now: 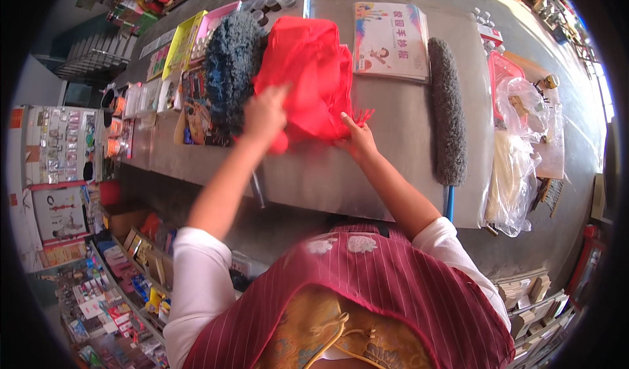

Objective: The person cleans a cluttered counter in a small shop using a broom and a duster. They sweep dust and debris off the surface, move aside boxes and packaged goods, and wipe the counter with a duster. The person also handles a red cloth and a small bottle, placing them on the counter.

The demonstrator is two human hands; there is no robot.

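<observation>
A bright red cloth [304,59] lies bunched and folded on the metal tabletop [393,172] in front of me. My right hand [361,138] holds its near right edge, with the thumb on top beside a short red fringe [362,117]. My left hand [268,113] is blurred over the left part of the cloth; whether its fingers grip the fabric is unclear. Left of the cloth, close to that hand, rests a fluffy blue-grey duster head [231,59].
A stack of printed booklets [390,39] and a dark grey duster [448,113] lie right of the cloth. A yellow tray [184,42] and several boxes fill the left end. Beyond the right edge are a pink basket [506,66] and clear plastic bags [513,182].
</observation>
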